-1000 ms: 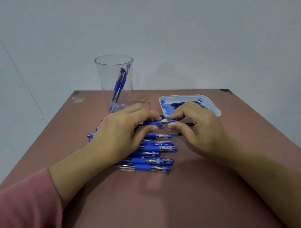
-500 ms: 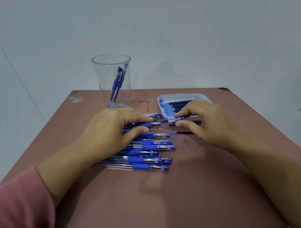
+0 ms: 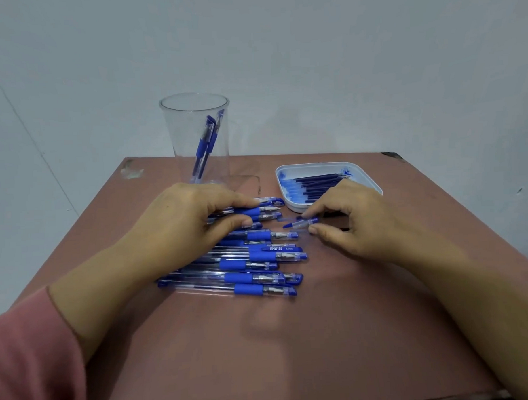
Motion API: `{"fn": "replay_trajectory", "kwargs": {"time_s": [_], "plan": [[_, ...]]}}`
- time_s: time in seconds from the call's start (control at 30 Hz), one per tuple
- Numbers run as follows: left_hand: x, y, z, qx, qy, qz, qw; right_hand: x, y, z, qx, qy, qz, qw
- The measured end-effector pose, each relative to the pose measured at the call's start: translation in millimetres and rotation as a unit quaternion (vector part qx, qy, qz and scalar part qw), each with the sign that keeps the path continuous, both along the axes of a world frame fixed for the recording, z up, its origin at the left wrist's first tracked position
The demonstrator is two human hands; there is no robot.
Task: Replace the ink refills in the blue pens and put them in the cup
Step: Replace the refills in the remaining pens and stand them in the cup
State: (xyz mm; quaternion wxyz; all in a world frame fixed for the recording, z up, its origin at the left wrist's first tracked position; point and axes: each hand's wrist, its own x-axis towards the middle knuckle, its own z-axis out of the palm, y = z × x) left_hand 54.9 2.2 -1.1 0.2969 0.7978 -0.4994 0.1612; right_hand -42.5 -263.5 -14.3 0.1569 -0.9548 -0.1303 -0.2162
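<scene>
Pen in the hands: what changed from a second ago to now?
The right hand pulled the cap off to the right, away from the pen that the left hand holds. They were together before and are now apart. The cup, the tray and the row of pens stayed put.

Blue pens point(image 3: 260, 255) lie in a row; 2 lean in clear cup point(image 3: 176, 128); refills point(image 3: 319, 180) in tray point(image 3: 315, 166).

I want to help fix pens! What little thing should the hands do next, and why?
Probably lay the small clear-and-blue pen cap down: the right hand pinches it, apart from the blue-gripped clear pen the left hand grips, and opening that pen likely needs free fingers.
</scene>
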Motion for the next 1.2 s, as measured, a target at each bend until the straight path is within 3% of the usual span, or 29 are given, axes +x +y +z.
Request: {"fn": "replay_trajectory", "kwargs": {"time_s": [0.17,0.47,0.73,1.2], "plan": [[-2,0,0,-0.007,0.017,-0.002,1.000,-1,1,-3,-0.013,0.056,0.000,0.998],[-4,-1,-2,0.010,0.003,-0.017,1.000,-7,-6,4,-0.067,0.021,-0.026,0.997],[-6,-6,-6,0.004,0.009,-0.029,1.000,-8,23,5,0.044,-0.070,0.028,0.996],[-9,-10,-10,-0.009,-0.008,-0.040,0.999,-6,42,1,0.143,-0.056,0.041,0.987]]}}
